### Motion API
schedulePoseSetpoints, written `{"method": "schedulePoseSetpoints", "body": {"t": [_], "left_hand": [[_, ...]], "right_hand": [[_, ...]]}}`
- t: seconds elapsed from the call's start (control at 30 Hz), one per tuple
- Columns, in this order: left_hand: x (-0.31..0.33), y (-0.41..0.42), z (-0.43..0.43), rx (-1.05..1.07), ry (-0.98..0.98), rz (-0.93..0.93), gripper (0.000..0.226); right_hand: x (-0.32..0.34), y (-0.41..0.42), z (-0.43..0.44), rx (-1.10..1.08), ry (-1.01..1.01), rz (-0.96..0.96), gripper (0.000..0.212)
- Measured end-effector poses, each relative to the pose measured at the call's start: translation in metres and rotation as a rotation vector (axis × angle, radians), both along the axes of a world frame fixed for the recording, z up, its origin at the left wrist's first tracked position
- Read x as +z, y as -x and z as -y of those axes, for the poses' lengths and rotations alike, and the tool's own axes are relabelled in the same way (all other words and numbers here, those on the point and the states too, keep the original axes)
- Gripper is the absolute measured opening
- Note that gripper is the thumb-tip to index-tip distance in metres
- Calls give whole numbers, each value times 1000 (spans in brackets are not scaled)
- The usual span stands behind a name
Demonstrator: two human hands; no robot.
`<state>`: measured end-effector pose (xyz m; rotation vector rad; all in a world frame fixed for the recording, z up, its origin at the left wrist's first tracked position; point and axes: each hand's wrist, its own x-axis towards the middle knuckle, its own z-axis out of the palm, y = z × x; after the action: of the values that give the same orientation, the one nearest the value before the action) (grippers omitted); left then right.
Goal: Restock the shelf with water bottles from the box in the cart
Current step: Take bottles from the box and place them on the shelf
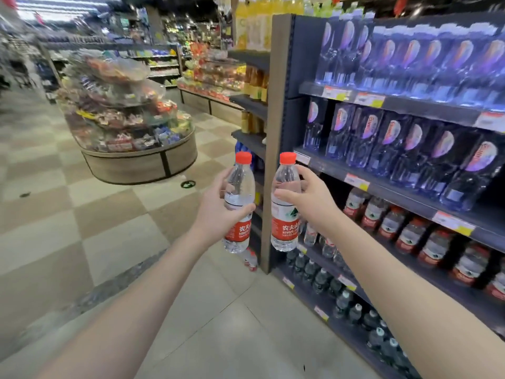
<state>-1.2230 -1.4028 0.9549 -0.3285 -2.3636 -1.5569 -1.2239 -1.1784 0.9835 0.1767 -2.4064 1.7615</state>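
Gripping the left bottle [239, 192] around its waist with the left hand [218, 210], pinching the right bottle [285, 222] at its shoulder with the right hand [313, 198], both upright at frame centre, beside the shelf [396, 195]. Probably handling as moderately heavy, thin-walled, slippery; best taking hold mid-body, above the label.

One left hand [216, 214], one right hand [314, 199], two held water bottles [240, 231] [285, 231], one round display stand [136, 160].
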Motion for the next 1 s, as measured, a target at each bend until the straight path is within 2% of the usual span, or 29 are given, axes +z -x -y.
{"method": "schedulePoseSetpoints", "body": {"t": [0.23, 0.57, 0.67, 0.77, 1.0], "left_hand": [[-2, 140, 48, 4, 2, 44, 90], [-10, 307, 79, -115, -22, 73, 85], [-24, 361, 81, -193, -17, 80, 82], [-37, 408, 78, -285, 1, 89, 83], [-69, 469, 40, -479, 21, 130, 84]], "right_hand": [[-7, 156, 47, -25, 12, -20, 61], [-14, 303, 84, -134, -12, 7, 62], [-23, 335, 89, -223, -25, 26, 66], [-33, 359, 86, -312, -38, 23, 57], [-61, 375, 60, -508, -22, 68, 57]]}}
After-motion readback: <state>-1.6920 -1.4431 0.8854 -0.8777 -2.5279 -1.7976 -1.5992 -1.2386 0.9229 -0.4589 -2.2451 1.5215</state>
